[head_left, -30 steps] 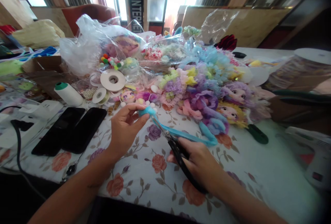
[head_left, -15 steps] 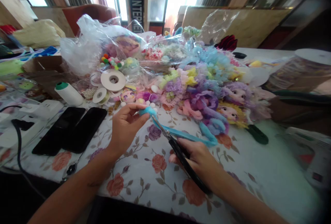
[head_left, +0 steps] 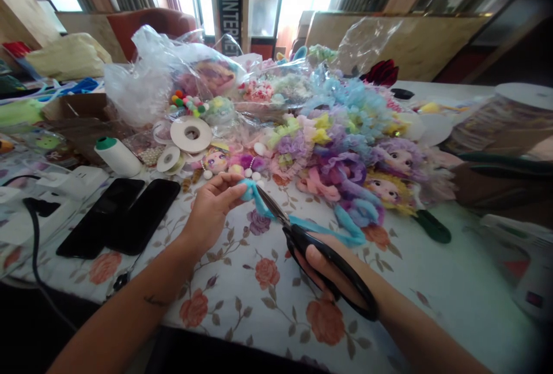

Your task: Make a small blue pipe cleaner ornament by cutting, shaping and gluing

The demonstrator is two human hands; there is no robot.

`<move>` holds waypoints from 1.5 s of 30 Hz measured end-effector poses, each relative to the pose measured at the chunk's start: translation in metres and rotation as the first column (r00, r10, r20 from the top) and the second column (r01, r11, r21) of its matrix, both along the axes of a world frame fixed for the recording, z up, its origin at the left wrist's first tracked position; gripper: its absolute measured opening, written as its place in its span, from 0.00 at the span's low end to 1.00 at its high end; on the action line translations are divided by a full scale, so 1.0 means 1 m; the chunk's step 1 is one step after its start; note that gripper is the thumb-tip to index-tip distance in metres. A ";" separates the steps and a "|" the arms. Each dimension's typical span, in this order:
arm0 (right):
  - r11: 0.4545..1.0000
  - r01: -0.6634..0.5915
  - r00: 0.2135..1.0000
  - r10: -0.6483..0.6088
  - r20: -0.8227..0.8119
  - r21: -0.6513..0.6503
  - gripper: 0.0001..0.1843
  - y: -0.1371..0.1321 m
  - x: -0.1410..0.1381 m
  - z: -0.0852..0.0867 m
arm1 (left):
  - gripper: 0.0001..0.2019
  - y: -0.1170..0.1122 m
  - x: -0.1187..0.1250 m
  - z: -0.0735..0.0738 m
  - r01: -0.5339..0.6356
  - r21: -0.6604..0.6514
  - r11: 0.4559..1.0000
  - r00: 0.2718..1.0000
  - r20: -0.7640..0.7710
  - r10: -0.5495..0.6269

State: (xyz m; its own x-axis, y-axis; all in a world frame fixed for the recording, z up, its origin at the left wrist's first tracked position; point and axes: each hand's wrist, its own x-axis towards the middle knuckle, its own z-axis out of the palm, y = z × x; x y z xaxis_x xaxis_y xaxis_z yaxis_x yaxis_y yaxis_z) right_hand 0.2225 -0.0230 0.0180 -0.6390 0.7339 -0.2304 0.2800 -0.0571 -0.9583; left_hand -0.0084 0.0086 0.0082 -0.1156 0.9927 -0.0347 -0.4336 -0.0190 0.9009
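Note:
Between the thumb and fingers of my left hand (head_left: 216, 204) is one end of a light blue fabric strip (head_left: 309, 226). The strip runs right, behind the scissors, and its far part bends on the tablecloth beside purple and blue fabric. My right hand (head_left: 332, 267) is closed around the black handles of the scissors (head_left: 279, 210). The blades point up and left, their tips at the strip close to my left fingertips. Whether the blades have cut into the strip I cannot tell.
Two black phones (head_left: 140, 218) lie left of my left hand, near white power adapters (head_left: 82, 181). Behind are a thread spool (head_left: 116, 156), a ribbon roll (head_left: 190, 133), doll faces (head_left: 391, 187) and ruffled fabric. A glue gun (head_left: 516, 264) lies at the right.
My right hand has turned the scissors, so the handle loops now show more broadly. The blade tips have shifted slightly right of my left fingertips. My left hand still pinches the strip.

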 end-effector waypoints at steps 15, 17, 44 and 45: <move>0.931 -0.060 0.972 -0.028 -0.234 -0.361 0.36 -0.007 0.001 -0.012 | 0.08 0.000 0.000 -0.002 0.020 0.061 0.998 0.998 0.059 -0.024; 0.928 -0.062 0.972 -0.028 -0.233 -0.368 0.36 -0.007 0.001 -0.014 | 0.08 -0.001 0.000 -0.003 0.028 0.076 0.997 0.998 0.055 -0.033; 0.929 -0.044 0.974 -0.042 -0.224 -0.369 0.34 -0.011 0.002 -0.017 | 0.08 -0.004 0.003 0.001 0.051 0.130 0.990 0.998 -0.044 -0.046; 0.931 -0.044 0.974 -0.041 -0.224 -0.361 0.33 -0.010 0.001 -0.016 | 0.08 -0.004 0.003 0.001 0.046 0.131 0.990 0.998 -0.050 -0.040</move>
